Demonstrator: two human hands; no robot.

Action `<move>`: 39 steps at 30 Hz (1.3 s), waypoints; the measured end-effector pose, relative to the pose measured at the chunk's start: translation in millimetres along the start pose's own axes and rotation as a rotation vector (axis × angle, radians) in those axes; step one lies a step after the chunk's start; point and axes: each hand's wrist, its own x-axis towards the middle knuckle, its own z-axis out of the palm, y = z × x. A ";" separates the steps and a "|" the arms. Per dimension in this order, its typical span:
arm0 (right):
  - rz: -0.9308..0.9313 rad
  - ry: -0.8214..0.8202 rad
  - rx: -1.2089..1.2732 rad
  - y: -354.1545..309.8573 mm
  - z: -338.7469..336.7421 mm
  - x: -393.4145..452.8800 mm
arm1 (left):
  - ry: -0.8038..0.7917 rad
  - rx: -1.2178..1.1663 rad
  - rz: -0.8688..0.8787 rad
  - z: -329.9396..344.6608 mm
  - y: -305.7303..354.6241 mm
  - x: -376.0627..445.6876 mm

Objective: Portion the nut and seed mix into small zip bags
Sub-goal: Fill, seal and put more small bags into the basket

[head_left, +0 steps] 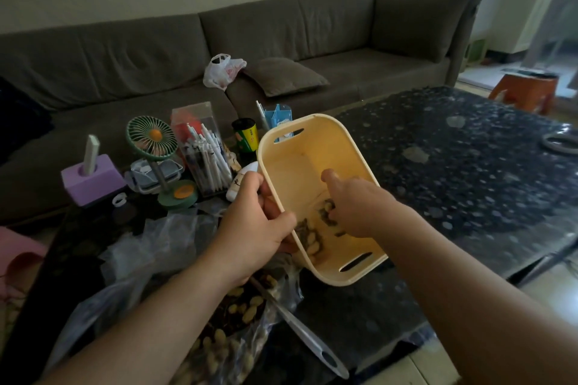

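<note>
Dim room, daylight entering from upper right; wide-angle edges bend, slightly soft.

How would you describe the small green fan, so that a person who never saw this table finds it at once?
Start at the long grey-brown sofa, then look down to the crowded left end of the dark table before it. The small green fan stands there on a thin stem between the purple block and the clear pen box. Only it has a round grille with an orange centre.
</note>
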 end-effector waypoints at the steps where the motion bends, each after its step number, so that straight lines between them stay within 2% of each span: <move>1: -0.007 -0.040 0.000 -0.3 2.9 1.5 | -0.002 0.015 0.012 0.6 -1.5 -0.6; 6: 0.027 -0.249 0.014 -5.2 7.6 -2.4 | -0.008 0.034 0.012 -0.4 -2.8 -2.7; 8: -0.003 -0.222 -0.008 -6.9 3.0 -6.1 | -0.002 0.040 0.008 -0.3 -3.4 -0.9; 10: -0.051 -0.094 -0.041 -4.8 -3.6 -8.1 | -0.005 0.024 -0.004 -0.3 -4.9 2.0; 12: -0.084 -0.044 -0.058 -1.2 -6.1 -9.9 | -0.018 0.015 0.000 0.9 -4.8 2.4; 16: -0.110 -0.217 -0.138 -1.1 11.0 -6.2 | -0.030 0.016 0.019 4.8 -3.9 2.3; 20: -0.089 -0.224 -0.093 2.4 13.5 0.6 | -0.017 -0.011 0.004 6.4 -5.1 5.4; 22: -0.060 -0.146 0.028 5.9 6.0 -2.2 | -0.017 -0.038 -0.018 7.0 -4.9 7.6; 26: 0.027 0.181 0.499 5.4 -12.5 -13.5 | -0.016 -0.213 -0.135 14.8 -1.9 17.1; 28: 0.012 0.252 0.586 1.9 -14.5 -17.9 | -0.011 -0.277 -0.187 20.5 1.6 19.9; 36: -0.046 0.165 0.410 -10.2 -2.0 -15.8 | -0.089 -0.487 -0.380 32.5 -4.9 17.6; 37: -0.051 0.182 0.372 -14.6 -2.2 -16.0 | -0.101 -0.463 -0.363 28.2 -6.0 14.2; 39: -0.095 0.319 0.282 -27.2 -4.8 -19.1 | -0.115 -0.351 -0.283 6.8 -7.8 4.5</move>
